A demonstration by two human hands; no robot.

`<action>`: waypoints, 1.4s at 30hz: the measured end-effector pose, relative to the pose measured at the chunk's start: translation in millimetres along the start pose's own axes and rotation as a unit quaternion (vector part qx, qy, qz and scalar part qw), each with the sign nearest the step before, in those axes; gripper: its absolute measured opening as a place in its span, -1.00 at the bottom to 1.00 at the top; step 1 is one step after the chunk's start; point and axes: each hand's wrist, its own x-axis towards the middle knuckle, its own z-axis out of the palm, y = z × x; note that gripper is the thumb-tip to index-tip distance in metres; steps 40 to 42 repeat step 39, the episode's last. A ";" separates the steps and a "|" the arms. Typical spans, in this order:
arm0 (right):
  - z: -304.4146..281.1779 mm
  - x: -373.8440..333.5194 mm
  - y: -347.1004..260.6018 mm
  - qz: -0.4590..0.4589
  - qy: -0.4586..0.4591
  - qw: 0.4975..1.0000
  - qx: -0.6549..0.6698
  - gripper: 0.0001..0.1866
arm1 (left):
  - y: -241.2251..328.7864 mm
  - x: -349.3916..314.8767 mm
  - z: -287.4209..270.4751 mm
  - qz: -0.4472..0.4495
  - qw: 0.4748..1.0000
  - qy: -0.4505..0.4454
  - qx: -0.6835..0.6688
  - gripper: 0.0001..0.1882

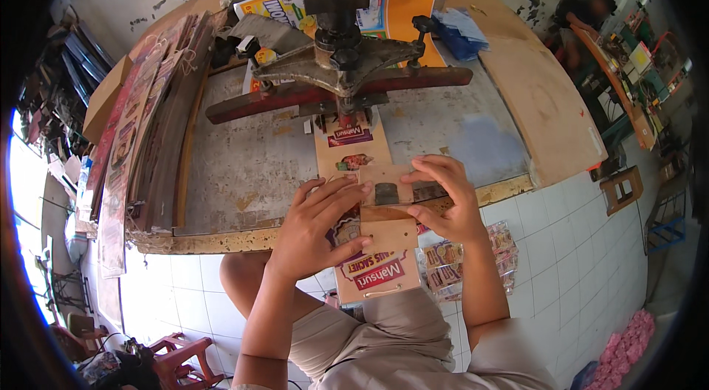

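Note:
A flat tan plate (391,235), with a dark squarish opening or patch in its upper half, lies across a long printed card strip (353,146) at the table's front edge. On the plate's left side rest the stretched fingers of my left hand (314,231), its thumb lower down at the edge. My right hand (452,202) pinches the upper right side between bent fingers and thumb. The strip's near end (380,283) hangs over my lap. Its far end runs beneath the press head (343,65). Whether the plate is fastened to the strip I cannot tell.
Stacked boards and printed strips (151,124) line the table's left side. A wooden board (546,102) lies at right. Printed sachets (473,261) show below the table edge by my right forearm. A red stool (185,357) stands lower left. Another person (580,21) sits far right.

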 end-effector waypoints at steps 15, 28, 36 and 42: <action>5.4 -0.3 0.9 0.006 0.017 0.999 -0.029 -0.29 | -0.5 0.5 -0.4 0.009 1.000 -0.005 0.003 -0.30; 10.5 -1.8 2.3 -0.010 0.053 0.997 -0.060 -0.20 | 2.2 0.9 -1.8 0.008 1.000 -0.010 0.022 -0.32; 12.3 -3.5 3.7 -0.003 0.061 0.997 -0.050 -0.20 | 2.4 0.1 -0.7 0.004 1.000 -0.017 0.024 -0.32; 12.8 -4.0 2.8 0.006 0.059 0.997 -0.044 -0.20 | 2.3 -0.4 -2.4 0.004 0.999 -0.020 0.026 -0.31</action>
